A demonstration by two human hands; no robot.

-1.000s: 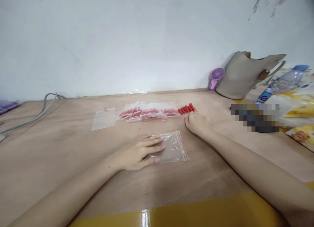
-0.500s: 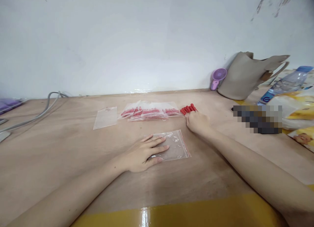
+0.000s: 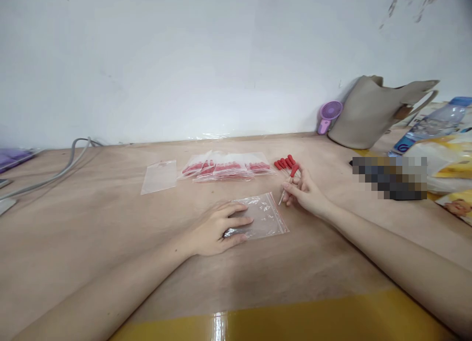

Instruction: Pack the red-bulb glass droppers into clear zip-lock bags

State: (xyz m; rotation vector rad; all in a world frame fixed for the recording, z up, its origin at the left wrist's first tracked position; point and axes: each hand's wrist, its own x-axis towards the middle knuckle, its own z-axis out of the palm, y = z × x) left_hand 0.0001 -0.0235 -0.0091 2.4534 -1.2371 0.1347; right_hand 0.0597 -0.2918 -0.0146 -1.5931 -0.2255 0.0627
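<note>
My left hand (image 3: pixel 216 228) lies with its fingers spread on a clear zip bag (image 3: pixel 267 215), flat on the table. The bag's red-lined zip end points right. Between the thumb and fingers of my right hand (image 3: pixel 308 191) is a small red-handled screwdriver (image 3: pixel 294 170), its thin shaft slanting down toward the bag's zip end; its tip is too small to make out. Just behind that hand lie several more red-handled screwdrivers (image 3: pixel 285 162) in a row. To their left, a pile of clear bags (image 3: pixel 228 168) has red-handled pieces inside.
Another flat clear bag (image 3: pixel 159 177) lies at the left. Grey cables (image 3: pixel 70 159) run along the left side. By the wall on the right stand a purple handheld fan (image 3: pixel 328 115) and a beige bag (image 3: pixel 368 117), with a water bottle (image 3: pixel 431 124) and a pixelated dark object (image 3: pixel 391 178) nearby.
My right hand has lifted one screwdriver from the row and drawn it back toward the bag. My left hand stays on the bag, its fingers slightly shifted.
</note>
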